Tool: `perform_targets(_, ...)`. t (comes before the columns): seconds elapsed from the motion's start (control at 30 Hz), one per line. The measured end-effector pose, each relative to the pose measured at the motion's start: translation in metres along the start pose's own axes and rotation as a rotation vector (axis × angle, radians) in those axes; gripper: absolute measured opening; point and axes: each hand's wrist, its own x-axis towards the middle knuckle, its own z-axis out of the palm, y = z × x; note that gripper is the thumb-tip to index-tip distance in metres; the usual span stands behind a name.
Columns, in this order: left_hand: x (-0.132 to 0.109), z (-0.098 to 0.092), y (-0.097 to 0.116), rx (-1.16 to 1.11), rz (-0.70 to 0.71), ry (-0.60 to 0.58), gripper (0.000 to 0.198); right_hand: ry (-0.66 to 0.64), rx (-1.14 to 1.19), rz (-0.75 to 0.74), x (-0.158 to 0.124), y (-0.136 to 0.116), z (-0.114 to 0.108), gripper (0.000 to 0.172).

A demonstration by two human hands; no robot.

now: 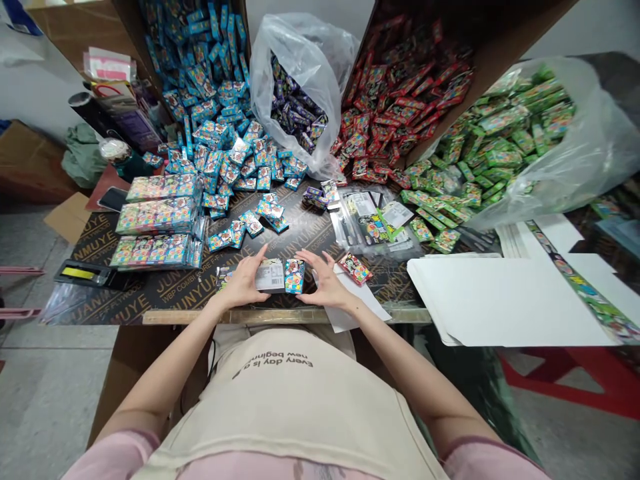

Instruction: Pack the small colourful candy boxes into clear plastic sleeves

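Near the table's front edge, my left hand (244, 281) grips a flat packet (271, 275) with a white, barcoded face, thumb below and index finger above. A small blue printed box (294, 276) lies against the packet's right end. My right hand (323, 283) has its thumb and fingertips on that box's right side. Just beyond my right hand rests a red printed box (356, 268), partly over a white paper sheet (367, 303). Several loose blue boxes (251, 223) lie beyond my left hand.
Stacked filled packs (157, 220) stand at left beside a black tool (93, 273). Behind are heaped blue boxes (215, 127), a plastic bag of purple boxes (300, 113), red boxes (395, 113) and green boxes (500, 140). Clear printed bags (370, 223) and white card sheets (500, 300) lie right.
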Motion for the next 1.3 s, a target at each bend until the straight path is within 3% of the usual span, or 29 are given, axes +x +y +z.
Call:
perform_targets(0.23, -0.001, -0.006, 0.012, -0.153, -0.026, -0.007, 0.119, -0.137, 0.145, -0.034, 0.014, -0.008, -0.028, 0.085)
perform_targets(0.4, 0.002, -0.012, 0.015, -0.209, -0.064, 0.021, 0.121, -0.069, 0.130, -0.049, 0.021, -0.008, -0.042, 0.088)
perform_targets(0.57, 0.003, -0.017, 0.012, -0.238, -0.032, 0.041, 0.121, -0.106, 0.344, -0.096, 0.027, -0.002, -0.054, 0.098)
perform_targets(0.77, 0.000, -0.014, 0.018, -0.255, 0.041, -0.015, 0.115, -0.229, 0.216, -0.110, 0.030, -0.010, -0.062, 0.099)
perform_targets(0.97, -0.003, -0.013, 0.018, -0.342, 0.083, 0.014, 0.117, -0.181, 0.174, -0.137, 0.027, -0.014, -0.059, 0.105)
perform_targets(1.17, -0.002, -0.007, 0.018, -0.328, 0.008, 0.095, 0.121, -0.112, -0.003, -0.171, 0.024, -0.025, -0.049, 0.103)
perform_targets(1.3, 0.000, -0.007, 0.019, -0.290, -0.010, 0.176, 0.121, 0.100, 0.023, -0.116, 0.018, -0.025, -0.039, 0.103)
